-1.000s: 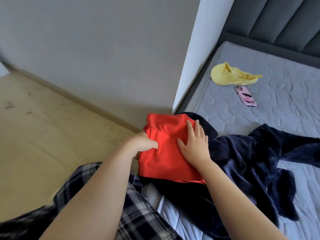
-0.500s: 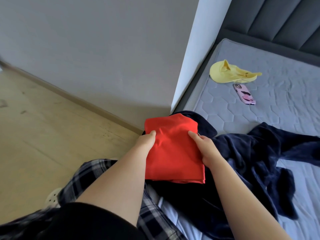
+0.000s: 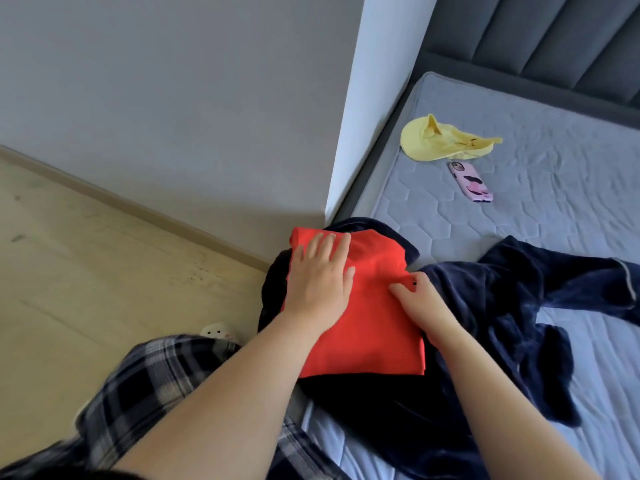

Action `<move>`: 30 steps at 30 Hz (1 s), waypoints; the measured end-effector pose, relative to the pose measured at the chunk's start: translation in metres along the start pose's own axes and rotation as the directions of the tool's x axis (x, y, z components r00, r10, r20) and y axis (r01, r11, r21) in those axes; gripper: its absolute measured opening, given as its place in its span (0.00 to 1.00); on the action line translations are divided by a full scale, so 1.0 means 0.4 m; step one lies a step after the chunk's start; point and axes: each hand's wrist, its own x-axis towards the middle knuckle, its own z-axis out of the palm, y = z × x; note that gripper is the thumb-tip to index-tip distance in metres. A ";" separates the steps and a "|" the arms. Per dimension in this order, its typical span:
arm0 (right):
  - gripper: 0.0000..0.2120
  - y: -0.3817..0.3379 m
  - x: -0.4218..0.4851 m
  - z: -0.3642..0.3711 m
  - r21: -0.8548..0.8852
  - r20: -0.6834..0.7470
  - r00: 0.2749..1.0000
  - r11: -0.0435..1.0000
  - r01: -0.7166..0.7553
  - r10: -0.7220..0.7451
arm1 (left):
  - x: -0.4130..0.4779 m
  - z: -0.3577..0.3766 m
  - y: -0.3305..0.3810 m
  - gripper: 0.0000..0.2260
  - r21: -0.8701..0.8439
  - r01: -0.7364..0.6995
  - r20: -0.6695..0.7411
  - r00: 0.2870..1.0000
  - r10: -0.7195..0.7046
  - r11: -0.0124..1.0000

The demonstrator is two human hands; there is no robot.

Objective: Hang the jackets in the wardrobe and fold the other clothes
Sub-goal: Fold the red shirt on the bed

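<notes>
Red cloth, folded into a rough rectangle [image 3: 367,306], lies on top of a dark navy fleece garment [image 3: 512,306] at the near left corner of the bed, close to the white wall corner [image 3: 360,109]. Its long axis runs from the person toward the wall, a little tilted to the left at the far end; the far short edge points to the wall corner and the near short edge points to the person's body. The left hand [image 3: 318,282] rests flat on the left far part of the red cloth, palm down, with the fingers straight and almost together, the thumb a bit apart. The right hand [image 3: 420,303] is at the right edge of the red cloth, with fingers curled; they seem to pinch this edge, but I cannot tell it for sure. The navy garment spreads to the right over the grey quilted mattress [image 3: 554,209]. Farther on the mattress lie a yellow cloth [image 3: 443,140] and just beside it a pink phone [image 3: 471,181]. Plaid trousers [image 3: 145,386] show at the bottom left, above the wooden floor [image 3: 86,271].
</notes>
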 end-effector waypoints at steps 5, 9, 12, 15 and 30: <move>0.11 -0.013 0.039 -0.040 0.100 -0.112 0.989 0.989 0.110 -0.099 | -0.015 0.085 0.019 0.31 0.068 0.029 0.198 0.979 -0.042 0.997; 0.11 -0.077 0.102 -0.053 0.058 0.019 0.959 0.958 0.282 -0.284 | -0.016 0.100 -0.001 0.33 0.054 0.044 0.202 0.978 -0.054 0.998; 0.11 -0.120 0.145 -0.064 -0.098 0.323 0.919 0.958 0.271 -0.227 | -0.032 0.110 -0.004 0.32 0.054 0.029 0.213 0.976 -0.040 0.998; 0.10 -0.155 0.201 -0.108 -0.193 0.409 0.901 0.952 0.236 -0.141 | -0.048 0.120 -0.017 0.30 0.096 -0.035 0.215 0.977 0.014 0.995; 0.31 0.086 0.003 0.058 -0.614 0.084 0.902 0.691 0.381 -0.423 | -0.041 0.152 -0.032 0.27 0.023 0.122 0.308 0.943 -0.123 0.992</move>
